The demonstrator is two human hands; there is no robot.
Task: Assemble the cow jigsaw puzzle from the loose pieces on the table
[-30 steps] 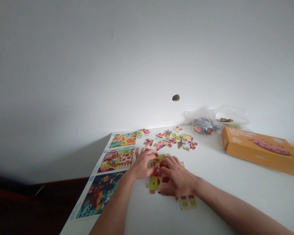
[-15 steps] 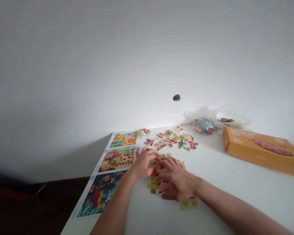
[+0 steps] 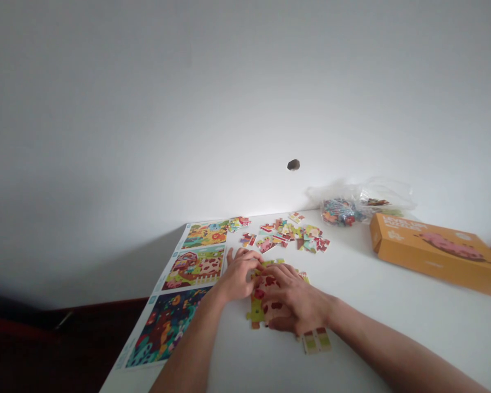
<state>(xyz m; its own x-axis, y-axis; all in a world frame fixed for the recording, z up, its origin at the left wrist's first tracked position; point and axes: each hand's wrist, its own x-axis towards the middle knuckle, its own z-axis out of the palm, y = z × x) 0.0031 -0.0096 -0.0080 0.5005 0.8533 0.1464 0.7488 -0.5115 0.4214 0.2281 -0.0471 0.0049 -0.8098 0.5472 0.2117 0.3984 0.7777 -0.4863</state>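
A partly joined jigsaw [image 3: 258,305] with red, yellow and pink patches lies on the white table [image 3: 393,322]. My left hand [image 3: 238,273] rests on its upper left part, fingers bent and pressing down on the pieces. My right hand [image 3: 294,300] lies flat over its right side, fingers stretched toward the left hand. A separate striped piece [image 3: 317,339] sits just below my right wrist. Much of the joined part is hidden under both hands.
Several loose pieces [image 3: 290,232] are scattered behind the hands. A picture sheet [image 3: 188,284] with three colourful scenes lies along the table's left edge. An orange box [image 3: 433,254] and clear bags of pieces [image 3: 352,207] sit at the back right.
My right hand has slid slightly down and left over the joined pieces, fingers spreading flatter. The left hand has barely moved.
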